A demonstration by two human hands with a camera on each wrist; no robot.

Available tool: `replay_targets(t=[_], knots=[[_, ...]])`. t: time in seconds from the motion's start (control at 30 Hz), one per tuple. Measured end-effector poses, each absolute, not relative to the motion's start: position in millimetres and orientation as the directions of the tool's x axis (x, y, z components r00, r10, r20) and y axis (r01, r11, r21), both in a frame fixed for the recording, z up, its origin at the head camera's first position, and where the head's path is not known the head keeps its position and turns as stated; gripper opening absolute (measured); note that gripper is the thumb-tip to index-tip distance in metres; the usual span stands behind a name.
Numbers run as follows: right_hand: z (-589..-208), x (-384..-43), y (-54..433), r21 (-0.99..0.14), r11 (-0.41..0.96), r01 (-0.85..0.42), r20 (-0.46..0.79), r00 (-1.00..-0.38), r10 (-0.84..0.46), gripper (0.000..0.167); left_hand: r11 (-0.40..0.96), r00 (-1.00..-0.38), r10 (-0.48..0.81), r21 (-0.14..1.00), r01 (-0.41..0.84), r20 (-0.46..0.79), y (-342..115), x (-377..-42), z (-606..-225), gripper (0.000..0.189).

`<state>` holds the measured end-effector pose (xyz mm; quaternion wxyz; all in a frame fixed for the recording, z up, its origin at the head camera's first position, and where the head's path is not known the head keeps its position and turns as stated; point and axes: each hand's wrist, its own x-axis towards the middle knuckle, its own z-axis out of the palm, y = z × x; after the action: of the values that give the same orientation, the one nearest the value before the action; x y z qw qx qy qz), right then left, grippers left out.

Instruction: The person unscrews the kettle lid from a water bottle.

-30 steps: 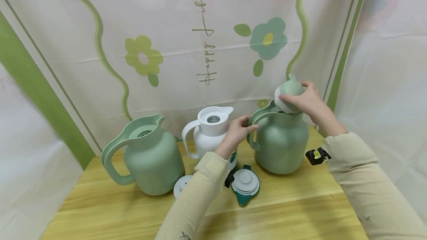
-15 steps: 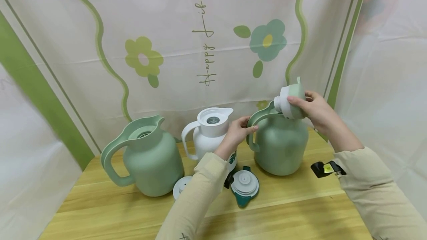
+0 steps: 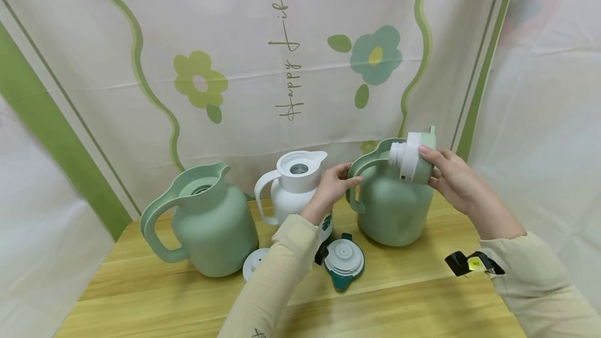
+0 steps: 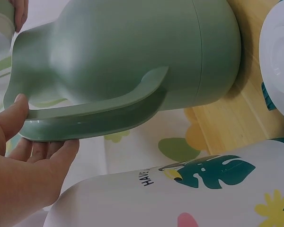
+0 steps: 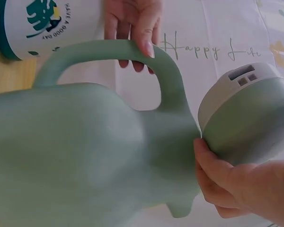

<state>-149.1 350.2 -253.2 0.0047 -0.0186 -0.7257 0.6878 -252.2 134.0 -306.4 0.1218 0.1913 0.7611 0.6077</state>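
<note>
A green thermos jug (image 3: 394, 207) stands upright on the right of the table in the head view. My left hand (image 3: 332, 185) holds the top of its handle (image 4: 99, 113), thumb on one side and fingers on the other. In my right hand (image 3: 455, 179) is a green and white jug lid (image 3: 415, 158), gripped by its green part. The lid is tipped on its side, its white threaded plug pointing left, and overlaps the jug's mouth in the head view. In the right wrist view the lid (image 5: 248, 113) shows beside the jug's top.
Another green jug (image 3: 216, 228) stands at the left, its top uncovered. Between the two is a white jug (image 3: 293, 194) with a leaf print, partly behind my left arm. A white and dark green lid (image 3: 345, 257) and a white lid (image 3: 253, 262) lie on the wooden table (image 3: 389, 301).
The right hand has moved right and down with the lid, which has turned from tilted over the jug's mouth to lying sideways. The left hand stays on the handle.
</note>
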Motion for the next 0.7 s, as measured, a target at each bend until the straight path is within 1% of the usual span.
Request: replay_targets(t=[0.07,0.23,0.47,0.7], knots=[[-259.9,-146.2,353.7,-0.999,0.034,0.010,-0.010,-1.000,0.020,0.085,0.190,-0.897,0.439,0.971,0.143,0.047,134.1,-252.0,-306.3,0.046],[-277.0,-140.2,359.9,-0.999,-0.024,-0.039,0.039,-0.999,-0.021,0.057,0.195,-0.899,0.434,0.970,0.145,0.048,134.1,-251.1,-304.9,0.046],[-300.1,-132.6,362.0,-0.996,-0.063,-0.070,0.074,-0.996,-0.058,0.046,0.200,-0.901,0.432,0.970,0.139,0.041,133.7,-250.2,-304.5,0.045],[-319.9,-126.1,363.0,-0.999,-0.034,-0.023,0.024,-0.999,-0.044,0.030,0.202,-0.902,0.431,0.970,0.137,0.038,133.5,-251.0,-304.5,0.047]])
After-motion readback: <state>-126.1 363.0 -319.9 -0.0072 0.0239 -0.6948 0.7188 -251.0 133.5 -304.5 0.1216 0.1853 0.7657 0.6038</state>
